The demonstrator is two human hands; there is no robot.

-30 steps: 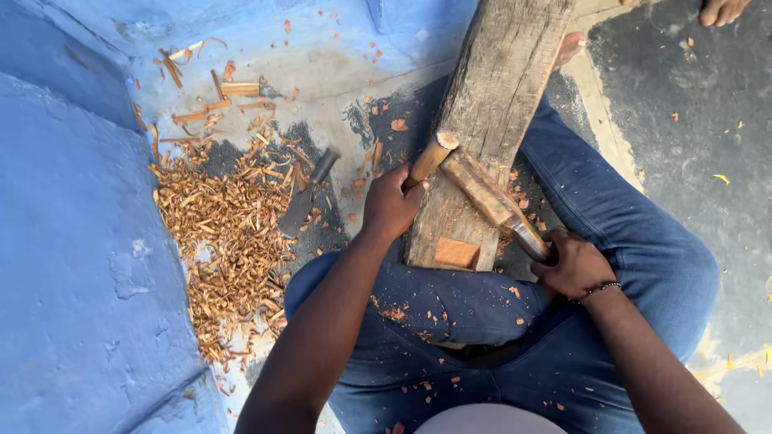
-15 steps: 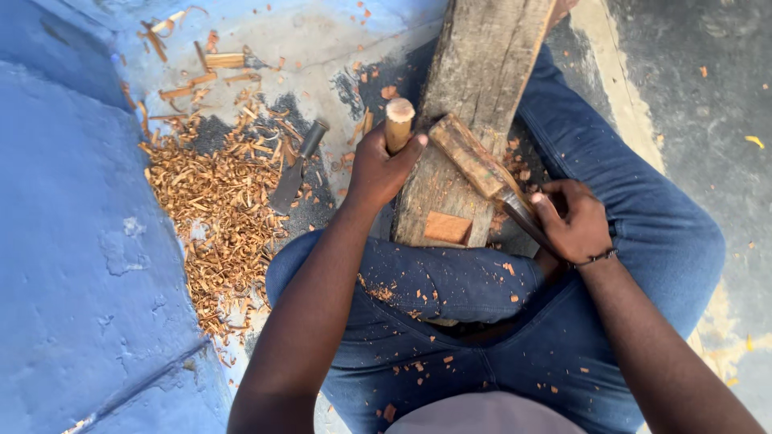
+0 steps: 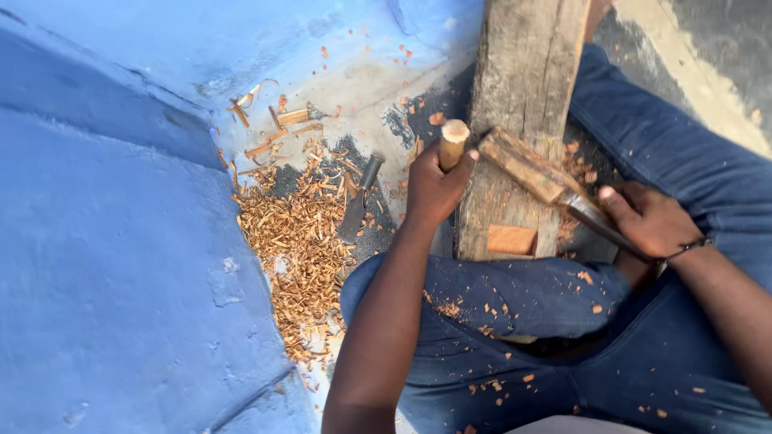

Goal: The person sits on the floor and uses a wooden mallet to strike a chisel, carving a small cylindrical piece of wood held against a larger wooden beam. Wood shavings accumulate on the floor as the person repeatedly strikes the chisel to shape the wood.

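My left hand [image 3: 433, 190] is closed around a short round wooden stick [image 3: 453, 141], held upright beside the left edge of a weathered wooden plank [image 3: 527, 72]. The plank lies across my lap on blue trousers [image 3: 523, 297]. My right hand [image 3: 648, 219] grips the dark metal end of a tool [image 3: 535, 170] whose long wooden part rests slanted on the plank. A small reddish wood block [image 3: 512, 239] sits on the plank's near end, between my two hands.
A heap of orange wood shavings [image 3: 297, 241] covers the floor to the left. A metal chisel [image 3: 359, 206] lies at its edge. A blue painted wall and ledge [image 3: 121, 265] fills the left side. Chips dot my trousers.
My left hand has turned the wooden stick from slanting against the plank to upright. My right hand and its tool have stayed almost in place on the plank.
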